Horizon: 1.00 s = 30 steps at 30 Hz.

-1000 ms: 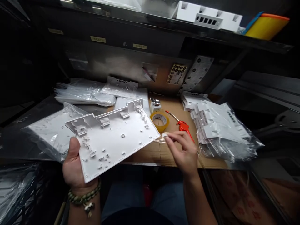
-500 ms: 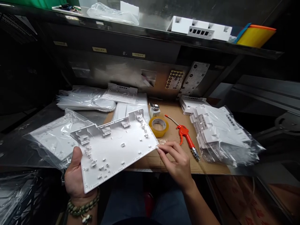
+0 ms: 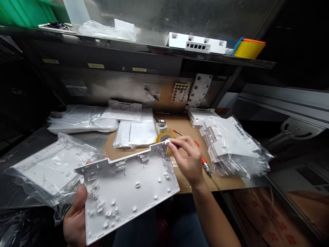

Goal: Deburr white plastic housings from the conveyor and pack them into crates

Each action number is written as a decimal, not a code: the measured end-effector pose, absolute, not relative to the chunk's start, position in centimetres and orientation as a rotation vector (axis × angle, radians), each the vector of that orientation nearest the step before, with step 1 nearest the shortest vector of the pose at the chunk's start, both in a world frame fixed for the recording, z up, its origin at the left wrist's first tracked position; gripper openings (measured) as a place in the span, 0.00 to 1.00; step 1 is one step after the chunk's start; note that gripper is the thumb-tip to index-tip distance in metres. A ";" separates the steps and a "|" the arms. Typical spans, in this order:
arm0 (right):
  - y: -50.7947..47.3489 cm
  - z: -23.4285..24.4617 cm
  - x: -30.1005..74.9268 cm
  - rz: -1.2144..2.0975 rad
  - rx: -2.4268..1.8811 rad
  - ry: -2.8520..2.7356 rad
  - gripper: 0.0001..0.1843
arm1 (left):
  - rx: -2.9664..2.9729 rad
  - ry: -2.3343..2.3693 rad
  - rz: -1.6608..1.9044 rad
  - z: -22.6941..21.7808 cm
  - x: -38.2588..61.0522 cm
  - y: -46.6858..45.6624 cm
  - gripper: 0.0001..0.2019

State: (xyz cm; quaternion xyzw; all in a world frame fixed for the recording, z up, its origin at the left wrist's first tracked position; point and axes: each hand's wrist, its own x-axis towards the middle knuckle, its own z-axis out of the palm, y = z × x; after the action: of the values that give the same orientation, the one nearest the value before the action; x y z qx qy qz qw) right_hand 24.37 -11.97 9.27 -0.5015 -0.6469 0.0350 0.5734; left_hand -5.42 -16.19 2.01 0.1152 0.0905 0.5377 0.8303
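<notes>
My left hand (image 3: pixel 75 219) grips the left edge of a white plastic housing panel (image 3: pixel 125 192), its thumb in front and its other fingers mostly hidden behind. The panel is tilted, with its inner side of small clips and posts facing me. At its upper right corner, my right hand (image 3: pixel 189 157) pinches a small white wad (image 3: pixel 167 141), too small to tell whether cloth or paper. Behind that hand are a yellow tape roll (image 3: pixel 161 138), partly hidden, a pump-top bottle (image 3: pixel 161 126) and a red air blow gun (image 3: pixel 205 161).
At left lies a bagged white panel (image 3: pixel 53 168). Clear plastic bags (image 3: pixel 136 132) are stacked behind, on cardboard (image 3: pixel 111 145). Several bagged white housings (image 3: pixel 233 144) sit at right. A shelf (image 3: pixel 151 49) overhead carries another housing (image 3: pixel 197 43) and a yellow container (image 3: pixel 249 49).
My right hand has moved up from the panel's lower right corner to its upper right corner. The panel has shifted lower in view and tilted, and the camera view has turned.
</notes>
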 end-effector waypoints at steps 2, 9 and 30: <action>-11.8 9.0 24.2 0.088 -1.186 -1.512 0.07 | 0.274 0.145 1.089 2.1 -4.5 -16.5 0.26; -11.5 6.8 26.1 0.059 -1.268 -1.508 0.07 | 0.439 -0.123 0.977 2.6 -2.8 -16.3 0.35; -15.8 12.9 15.6 0.316 -0.825 -1.499 0.12 | 0.639 0.640 1.471 8.1 4.4 -19.0 0.20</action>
State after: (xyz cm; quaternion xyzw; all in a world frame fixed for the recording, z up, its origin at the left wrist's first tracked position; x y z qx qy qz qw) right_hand 15.62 -15.80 12.94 -0.3626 -0.6584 0.1388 0.6448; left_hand 4.39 -18.98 8.10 0.2814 0.2819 0.6475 0.6497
